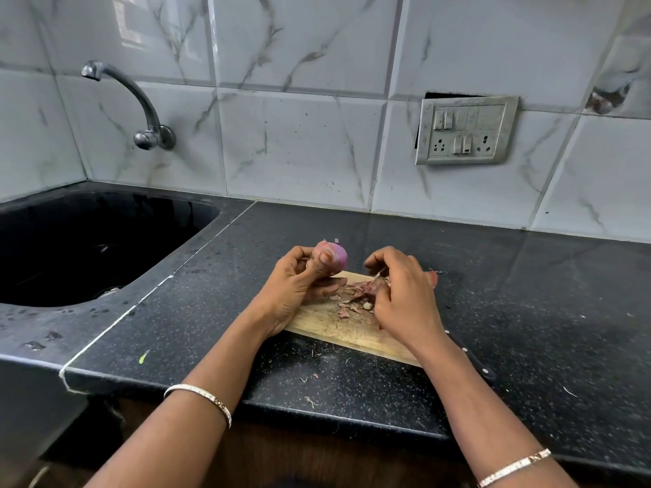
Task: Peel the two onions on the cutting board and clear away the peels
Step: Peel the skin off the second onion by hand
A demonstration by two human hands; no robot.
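Left hand: we see it raised over the far left corner of the board, thumb and fingers curled round the onion.
Onion: pinkish-purple, held clear of the board, with small skin scraps at its top.
Right hand: low over the board, fingers curled down and pinching at the peels. We cannot tell how much it holds.
Peels: a loose heap mid-board, partly under the right fingers. We see a few scraps on the counter near its front edge.
Board: wooden, lying at an angle on the black counter, right of the sink.
Red sliver: it shows just behind the right hand, and we cannot tell what it is.
Around: a tap and a socket plate on the tiled wall, and a bangle on each wrist.
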